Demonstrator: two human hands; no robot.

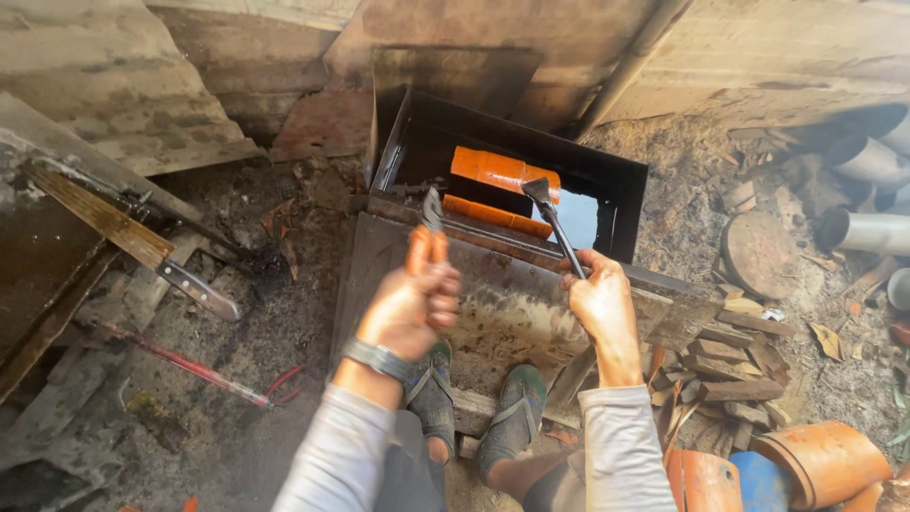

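Observation:
My left hand (409,305) grips the orange handles of a pair of pliers (429,228), whose jaws bite the top edge of a rusty metal sheet (512,303). Over the same edge, to the right, my right hand (599,296) holds the dark shaft of a hammer (553,216) with its head raised. Behind the sheet stands a black open metal box (502,171); two orange pipe pieces (502,171) lie inside it. My feet in worn sandals (517,408) rest below the sheet.
A machete (194,287) lies on the dirt at left beside wooden planks, with a red rod (180,362) nearby. Stacked wood offcuts (730,365) sit right of my leg. Orange and blue pipe pieces (815,465) lie at lower right, grey pipes (867,194) at far right.

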